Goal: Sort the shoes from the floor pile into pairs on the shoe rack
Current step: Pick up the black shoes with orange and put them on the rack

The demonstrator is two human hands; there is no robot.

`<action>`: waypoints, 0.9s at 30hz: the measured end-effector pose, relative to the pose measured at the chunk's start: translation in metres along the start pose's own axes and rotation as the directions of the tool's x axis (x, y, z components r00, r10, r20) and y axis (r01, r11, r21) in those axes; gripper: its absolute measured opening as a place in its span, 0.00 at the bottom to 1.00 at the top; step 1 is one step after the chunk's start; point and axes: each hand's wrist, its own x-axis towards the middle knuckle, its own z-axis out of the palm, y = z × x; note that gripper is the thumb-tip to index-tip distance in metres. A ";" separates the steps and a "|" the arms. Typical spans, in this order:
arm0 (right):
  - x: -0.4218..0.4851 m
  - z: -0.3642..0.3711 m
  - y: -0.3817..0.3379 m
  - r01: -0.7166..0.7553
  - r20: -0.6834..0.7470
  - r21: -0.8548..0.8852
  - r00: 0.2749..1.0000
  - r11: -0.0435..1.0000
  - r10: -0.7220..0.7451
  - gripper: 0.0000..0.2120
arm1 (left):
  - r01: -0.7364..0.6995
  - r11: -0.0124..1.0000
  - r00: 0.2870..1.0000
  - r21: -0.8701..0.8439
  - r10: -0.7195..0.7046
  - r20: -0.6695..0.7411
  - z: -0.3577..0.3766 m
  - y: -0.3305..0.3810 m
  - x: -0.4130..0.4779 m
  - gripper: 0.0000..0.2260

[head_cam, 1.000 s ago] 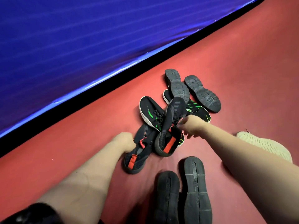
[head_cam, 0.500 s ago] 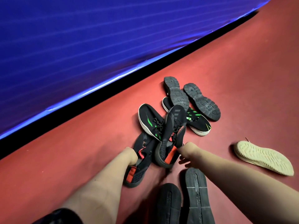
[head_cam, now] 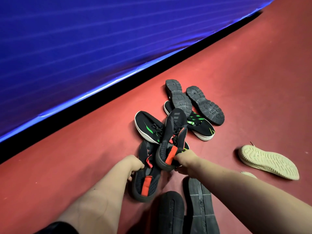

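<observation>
— Left hand (head_cam: 133, 164) check: what are we holding with it right now?

— We're gripping the near red-tab shoe (head_cam: 145, 183) with it, fingers curling over the collar edge. It's a black mesh one, and its heel is pointing back at us just below that hand. Can't tell if it's resting on the red floor (head_cam: 253, 81) or hanging a bit above it.

— And the right hand (head_cam: 185, 162)?

— We're pinching the far red-tab shoe (head_cam: 172, 137) at the heel, fingers closing tight round the red strip. The toe is pointing away from the hand, and the shoe is leaning over the pile.

— What's sitting around our hands?

— Two green-stripe shoes (head_cam: 148, 127) are lying just beyond the right hand, one either side of the shoe we're pinching. Further out, two grey-soled shoes (head_cam: 206, 105) are lying sole up side by side, one overlapping a green-stripe shoe. A cream-soled shoe (head_cam: 268, 163) is sitting sole up, well off to the right of the right hand. Two dark soles (head_cam: 200, 206) are lying nearer us than both hands. A blue mat (head_cam: 84, 48) is running along well beyond the left hand.
</observation>
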 end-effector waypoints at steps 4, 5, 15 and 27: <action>-0.006 -0.006 -0.009 -0.037 0.077 0.043 0.996 0.998 0.034 0.02 | 0.040 0.992 0.996 -0.123 -0.030 0.083 0.005 0.003 0.002 0.08; -0.008 -0.009 -0.011 -0.045 0.094 0.040 0.995 0.998 0.041 0.03 | 0.042 0.984 0.997 -0.170 -0.030 0.074 0.005 0.005 0.000 0.08; -0.031 -0.045 -0.043 -0.043 0.087 0.285 0.996 0.958 0.019 0.11 | -0.219 0.783 0.975 -0.582 0.160 -0.152 -0.042 0.021 -0.024 0.06; -0.031 -0.070 -0.058 0.123 0.077 0.283 0.986 0.951 -0.150 0.07 | -0.239 0.795 0.971 -0.558 0.184 -0.153 -0.116 0.003 -0.051 0.12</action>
